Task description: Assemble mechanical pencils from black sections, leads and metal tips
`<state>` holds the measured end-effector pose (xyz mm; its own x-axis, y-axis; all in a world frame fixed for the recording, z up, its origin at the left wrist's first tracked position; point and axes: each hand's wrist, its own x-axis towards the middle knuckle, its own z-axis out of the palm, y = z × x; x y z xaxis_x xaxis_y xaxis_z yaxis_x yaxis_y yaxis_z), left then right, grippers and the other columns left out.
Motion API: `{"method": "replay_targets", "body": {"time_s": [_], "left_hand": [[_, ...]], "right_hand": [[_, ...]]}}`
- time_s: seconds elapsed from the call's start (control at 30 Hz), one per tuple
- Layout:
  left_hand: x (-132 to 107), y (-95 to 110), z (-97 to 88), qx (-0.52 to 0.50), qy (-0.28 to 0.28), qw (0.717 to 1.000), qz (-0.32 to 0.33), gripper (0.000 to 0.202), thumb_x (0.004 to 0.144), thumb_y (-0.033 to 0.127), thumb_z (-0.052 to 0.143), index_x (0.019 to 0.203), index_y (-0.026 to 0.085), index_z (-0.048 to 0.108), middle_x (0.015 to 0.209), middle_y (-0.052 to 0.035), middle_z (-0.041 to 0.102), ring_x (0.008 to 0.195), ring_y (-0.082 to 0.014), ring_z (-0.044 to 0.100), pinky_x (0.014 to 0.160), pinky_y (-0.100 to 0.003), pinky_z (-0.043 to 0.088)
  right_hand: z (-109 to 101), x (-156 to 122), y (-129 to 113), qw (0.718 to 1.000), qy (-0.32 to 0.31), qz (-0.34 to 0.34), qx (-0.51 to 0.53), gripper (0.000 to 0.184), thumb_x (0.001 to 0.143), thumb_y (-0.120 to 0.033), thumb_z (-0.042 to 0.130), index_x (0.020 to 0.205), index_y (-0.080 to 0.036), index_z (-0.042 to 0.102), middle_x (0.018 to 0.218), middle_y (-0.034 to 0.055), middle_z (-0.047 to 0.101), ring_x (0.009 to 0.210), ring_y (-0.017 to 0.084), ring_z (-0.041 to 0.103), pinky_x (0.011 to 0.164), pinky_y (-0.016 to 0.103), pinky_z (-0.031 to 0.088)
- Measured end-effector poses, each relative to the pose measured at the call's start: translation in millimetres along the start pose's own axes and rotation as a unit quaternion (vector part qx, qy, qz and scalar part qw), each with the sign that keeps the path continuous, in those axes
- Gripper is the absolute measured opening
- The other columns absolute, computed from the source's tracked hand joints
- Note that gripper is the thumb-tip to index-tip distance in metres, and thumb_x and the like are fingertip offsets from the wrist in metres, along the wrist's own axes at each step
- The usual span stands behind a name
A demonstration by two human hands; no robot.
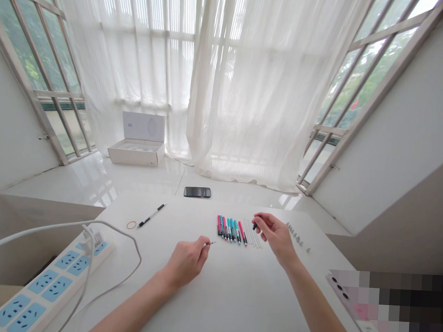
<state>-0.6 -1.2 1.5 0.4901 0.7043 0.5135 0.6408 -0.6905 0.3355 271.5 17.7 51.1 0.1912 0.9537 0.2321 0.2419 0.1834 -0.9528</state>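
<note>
My left hand [187,260] is closed in a pinch on a thin pen refill [210,243], its tip pointing right over the white table [215,294]. My right hand [273,232] is closed on a small dark piece [255,225], perhaps a pen cap or tip, just right of a row of several pink and teal pen barrels [232,229]. Several thin clear refills [252,232] lie beside that row, under my right fingers. A line of small grey pen parts [297,236] runs to the right of my right hand.
A black-and-white pen [151,215] and an orange rubber band [131,224] lie at the left. A white power strip [52,281] with a plugged cable sits at the table's left edge. A dark phone [197,192] lies beyond the table; an open white box [137,147] stands by the curtain.
</note>
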Motion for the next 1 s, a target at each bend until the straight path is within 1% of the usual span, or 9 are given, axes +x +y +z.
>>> {"method": "replay_targets", "body": {"time_s": [0.07,0.1,0.2,0.33,0.43,0.53,0.7,0.87,1.0], "left_hand": [[-0.3,0.0,0.5,0.001,-0.002,1.000,0.004,0.017,0.097,0.024,0.031,0.094,0.020,0.047,0.052,0.0072,0.045,0.041,-0.0103,0.043,0.047,-0.020,0.028],[-0.3,0.1,0.5,0.002,-0.002,1.000,0.006,0.017,0.097,0.024,0.031,0.093,0.020,0.047,0.052,0.0070,0.046,0.041,-0.0102,0.043,0.046,-0.020,0.028],[-0.3,0.6,-0.1,0.005,-0.002,1.000,0.010,0.018,0.097,0.024,0.031,0.092,0.020,0.048,0.052,0.0064,0.047,0.040,-0.0102,0.043,0.046,-0.020,0.027],[-0.2,0.9,-1.3,0.010,0.000,1.000,0.013,0.017,0.096,0.024,0.033,0.091,0.020,0.048,0.052,0.0060,0.049,0.041,-0.0104,0.045,0.046,-0.020,0.029],[-0.3,0.9,-1.6,0.011,0.000,1.000,0.017,0.016,0.095,0.024,0.033,0.090,0.020,0.049,0.053,0.0058,0.049,0.041,-0.0104,0.045,0.046,-0.020,0.029],[-0.5,1.0,-1.6,0.011,0.000,1.000,0.026,0.016,0.095,0.023,0.034,0.090,0.020,0.049,0.053,0.0056,0.050,0.042,-0.0104,0.046,0.047,-0.020,0.029],[-1.1,1.3,-1.5,0.010,-0.001,0.999,0.033,0.016,0.095,0.023,0.034,0.090,0.020,0.049,0.055,0.0052,0.051,0.042,-0.0101,0.046,0.047,-0.020,0.029],[-1.3,1.4,-1.7,0.015,-0.005,0.999,0.035,0.017,0.096,0.023,0.033,0.091,0.020,0.049,0.055,0.0048,0.053,0.043,-0.0101,0.047,0.048,-0.021,0.030],[-1.1,1.2,-1.7,0.015,-0.003,0.999,0.036,0.017,0.095,0.023,0.034,0.091,0.020,0.050,0.056,0.0045,0.054,0.044,-0.0099,0.048,0.047,-0.021,0.030]], "right_hand": [[-25.8,9.4,8.2,0.993,0.015,0.011,-0.120,0.044,0.071,-0.056,0.066,0.092,-0.018,0.064,0.072,0.0053,0.068,0.057,0.015,0.058,0.048,0.025,0.042],[-37.5,12.8,13.3,0.981,0.018,0.021,-0.190,0.040,0.071,-0.053,0.066,0.091,-0.019,0.063,0.071,0.0037,0.069,0.058,0.015,0.059,0.051,0.025,0.043],[-61.6,17.5,28.0,0.925,0.012,0.064,-0.374,0.025,0.071,-0.045,0.065,0.080,-0.022,0.061,0.069,0.0013,0.068,0.058,0.015,0.059,0.051,0.024,0.039],[-67.4,15.9,36.6,0.854,-0.032,0.092,-0.512,0.019,0.073,-0.038,0.062,0.066,-0.021,0.056,0.066,0.0019,0.066,0.060,0.016,0.059,0.050,0.024,0.033],[-63.8,13.8,37.3,0.826,-0.033,0.102,-0.554,0.019,0.075,-0.036,0.060,0.065,-0.021,0.055,0.066,0.0021,0.064,0.060,0.017,0.059,0.050,0.024,0.031],[-62.8,13.1,38.2,0.819,-0.020,0.106,-0.564,0.018,0.076,-0.036,0.059,0.066,-0.022,0.055,0.067,0.0025,0.064,0.061,0.017,0.060,0.050,0.025,0.031],[-67.9,14.6,38.3,0.820,-0.013,0.120,-0.560,0.021,0.076,-0.040,0.057,0.066,-0.022,0.056,0.069,0.0033,0.064,0.063,0.018,0.060,0.050,0.025,0.033],[-76.4,17.3,36.2,0.814,0.039,0.135,-0.563,0.030,0.080,-0.049,0.049,0.069,-0.022,0.054,0.070,0.0050,0.063,0.064,0.020,0.060,0.050,0.027,0.033],[-79.1,16.3,40.7,0.818,0.015,0.182,-0.545,0.035,0.074,-0.057,0.054,0.067,-0.022,0.051,0.068,0.0047,0.064,0.062,0.020,0.061,0.049,0.027,0.034]]}}
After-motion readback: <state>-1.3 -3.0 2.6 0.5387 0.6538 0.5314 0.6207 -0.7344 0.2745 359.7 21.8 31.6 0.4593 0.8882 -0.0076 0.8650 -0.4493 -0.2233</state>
